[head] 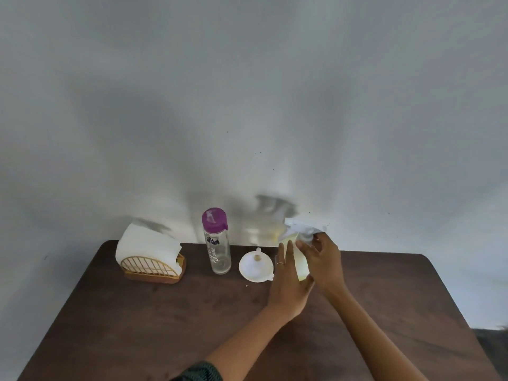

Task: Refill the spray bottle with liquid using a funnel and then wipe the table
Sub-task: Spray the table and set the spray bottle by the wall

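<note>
A pale translucent spray bottle (300, 264) stands near the far edge of the dark wooden table (170, 325). My left hand (288, 281) wraps around its body from the left. My right hand (323, 259) grips the white spray head (299, 229) at the bottle's top; that part is blurred. A white funnel (255, 266) lies on the table just left of the bottle, wide end facing me. Further left stands a clear water bottle (218, 243) with a purple cap, upright and closed.
A wire-and-wood holder (154, 268) with white paper napkins (147, 243) sits at the back left of the table. A plain grey wall rises right behind the table. The table's right edge is near my right forearm.
</note>
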